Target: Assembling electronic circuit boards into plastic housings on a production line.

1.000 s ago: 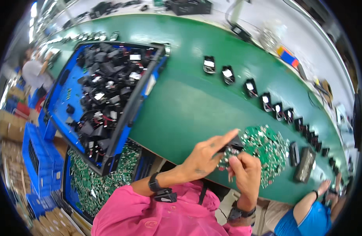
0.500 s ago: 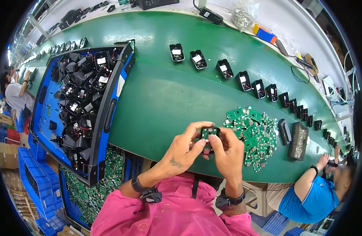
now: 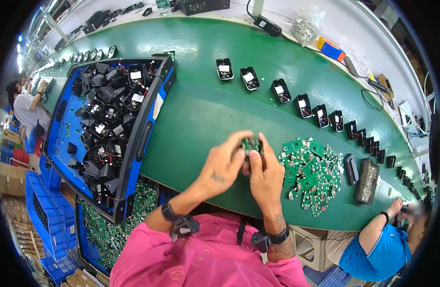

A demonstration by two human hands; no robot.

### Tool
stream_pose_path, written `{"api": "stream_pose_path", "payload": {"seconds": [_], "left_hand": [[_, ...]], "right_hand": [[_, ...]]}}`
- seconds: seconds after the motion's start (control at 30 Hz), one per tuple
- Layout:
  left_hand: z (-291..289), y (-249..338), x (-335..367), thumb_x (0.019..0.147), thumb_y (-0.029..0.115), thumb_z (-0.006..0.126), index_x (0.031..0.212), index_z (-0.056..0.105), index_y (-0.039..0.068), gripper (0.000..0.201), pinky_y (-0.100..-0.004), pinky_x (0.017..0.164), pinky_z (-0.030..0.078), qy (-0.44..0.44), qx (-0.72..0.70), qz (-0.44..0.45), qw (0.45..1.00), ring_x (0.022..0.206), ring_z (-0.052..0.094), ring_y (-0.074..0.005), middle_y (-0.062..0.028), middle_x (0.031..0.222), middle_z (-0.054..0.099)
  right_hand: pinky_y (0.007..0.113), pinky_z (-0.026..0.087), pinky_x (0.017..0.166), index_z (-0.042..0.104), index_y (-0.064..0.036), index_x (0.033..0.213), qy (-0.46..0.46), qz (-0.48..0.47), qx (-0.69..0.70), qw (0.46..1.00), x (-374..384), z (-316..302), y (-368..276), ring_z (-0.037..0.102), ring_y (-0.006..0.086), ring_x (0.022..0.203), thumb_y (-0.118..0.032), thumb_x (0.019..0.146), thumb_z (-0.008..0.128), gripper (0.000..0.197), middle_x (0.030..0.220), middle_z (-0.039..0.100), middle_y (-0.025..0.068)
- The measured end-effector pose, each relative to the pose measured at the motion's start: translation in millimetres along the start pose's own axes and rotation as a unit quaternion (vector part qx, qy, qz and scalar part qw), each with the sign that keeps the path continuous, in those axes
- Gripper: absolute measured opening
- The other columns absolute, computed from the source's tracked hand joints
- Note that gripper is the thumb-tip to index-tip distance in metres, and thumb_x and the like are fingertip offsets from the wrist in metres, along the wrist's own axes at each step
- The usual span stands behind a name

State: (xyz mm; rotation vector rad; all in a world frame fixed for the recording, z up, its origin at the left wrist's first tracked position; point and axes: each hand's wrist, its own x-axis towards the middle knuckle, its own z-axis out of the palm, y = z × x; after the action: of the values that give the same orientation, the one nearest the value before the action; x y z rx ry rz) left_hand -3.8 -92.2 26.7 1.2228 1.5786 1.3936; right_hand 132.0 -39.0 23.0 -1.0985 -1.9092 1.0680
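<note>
Above the green table, near its front edge, both hands hold a small black plastic housing with a green circuit board (image 3: 251,144) at its open face. My left hand (image 3: 223,166) grips it from the left, fingers curled round the far side. My right hand (image 3: 266,173) closes on it from the right, its thumb pressed on the board. Fingers cover much of the housing. Just right of my right hand lies a loose pile of green circuit boards (image 3: 312,170). Both wrists wear black straps with small devices.
A blue tray with black edges (image 3: 146,125), heaped with black housings (image 3: 103,124), stands at the left. Black housings (image 3: 249,78) with wires form a curved row. A dark box of small metal parts (image 3: 367,182) lies right. A person in blue (image 3: 380,241) sits nearby.
My hands, still round the housing, have drawn closer together and tilted it, so less of its board shows. The whole view has shifted slightly.
</note>
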Motion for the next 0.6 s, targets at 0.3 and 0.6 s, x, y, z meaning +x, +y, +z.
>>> {"api": "stream_pose_path", "payload": {"seconds": [0.3, 0.6], "left_hand": [[-139, -101, 221, 0.087, 0.007, 0.053, 0.101, 0.060, -0.004, 0.019, -0.0543, 0.080, 0.051, 0.285, 0.317, 0.034, 0.904, 0.089, 0.065, -0.0484, -0.0292, 0.092, 0.066], [-93, -69, 195, 0.077, 0.022, 0.071, 0.147, 0.038, -0.004, 0.082, -0.0422, 0.109, 0.043, 0.118, 0.439, 0.168, 0.874, 0.130, 0.051, -0.0397, -0.0249, 0.148, 0.046]], "right_hand": [[0.035, 0.049, 0.057, 0.066, 0.0024, 0.109, -0.034, -0.086, -0.049, 0.995, -35, 13, 16, 0.060, 0.0227, 0.060, -0.009, 0.088, 0.071, 0.025, 0.076, 0.061, 0.0090], [0.038, 0.052, 0.063, 0.065, 0.0034, 0.107, -0.003, -0.121, -0.013, 0.993, -45, 3, 27, 0.064, 0.0290, 0.070, -0.005, 0.090, 0.068, 0.020, 0.085, 0.064, 0.0134]]}}
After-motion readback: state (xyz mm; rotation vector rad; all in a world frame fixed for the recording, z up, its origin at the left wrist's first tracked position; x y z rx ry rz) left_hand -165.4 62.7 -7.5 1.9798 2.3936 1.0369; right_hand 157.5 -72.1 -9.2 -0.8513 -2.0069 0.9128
